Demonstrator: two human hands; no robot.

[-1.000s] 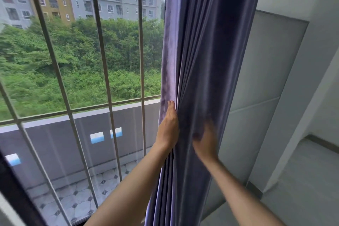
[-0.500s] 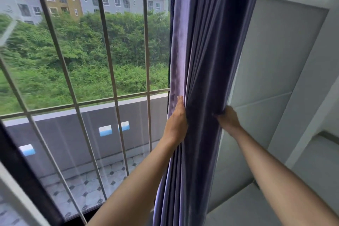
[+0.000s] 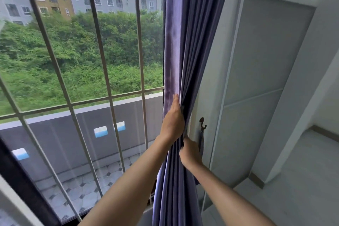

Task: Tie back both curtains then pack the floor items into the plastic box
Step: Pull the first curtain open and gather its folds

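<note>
A purple curtain [image 3: 185, 46] hangs bunched in narrow folds at the right edge of the window. My left hand [image 3: 173, 119] presses flat against its window-side edge, fingers pointing up. My right hand [image 3: 189, 153] sits just below and to the right, fingers curled around the gathered folds from the wall side. A dark metal hook [image 3: 202, 122] is fixed to the white wall right of the curtain, with a thin purple tie-back strip [image 3: 201, 140] hanging from it beside my right hand. The plastic box and floor items are out of view.
The window [image 3: 82, 79] has slanted metal bars [image 3: 102, 57] and a dark frame at the lower left. Beyond it are a balcony wall, greenery and buildings. A white panelled wall [image 3: 260, 79] and a pale floor [image 3: 302, 189] fill the right side.
My right hand has dropped lower and closed in on the curtain below my left hand, squeezing the folds tighter. The hook on the wall has come into view.
</note>
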